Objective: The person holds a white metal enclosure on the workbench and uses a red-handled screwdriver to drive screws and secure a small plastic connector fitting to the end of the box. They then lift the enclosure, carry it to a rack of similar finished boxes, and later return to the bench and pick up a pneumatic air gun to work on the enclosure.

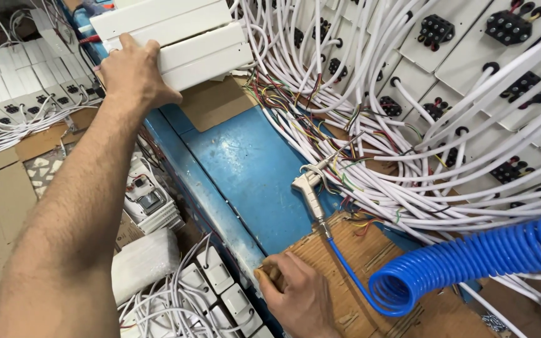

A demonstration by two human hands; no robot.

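My left hand [134, 70] reaches far forward and grips the left end of a stack of long white plastic strips [183, 37] at the top of the blue bench [245, 163]. My right hand [298, 294] rests near the bottom, its fingers curled over the edge of a worn wooden board [352, 250]. A white air-blow gun [311, 188] lies on the bench just beyond the board, joined to a blue coiled hose [471, 263].
Many white cables with coloured wire ends [358, 112] spill across the right side, attached to white panels with black sockets [508, 28]. White switch boxes [214, 294] lie lower left, cardboard [214, 103] under the strips, more white parts [7, 81] at the far left.
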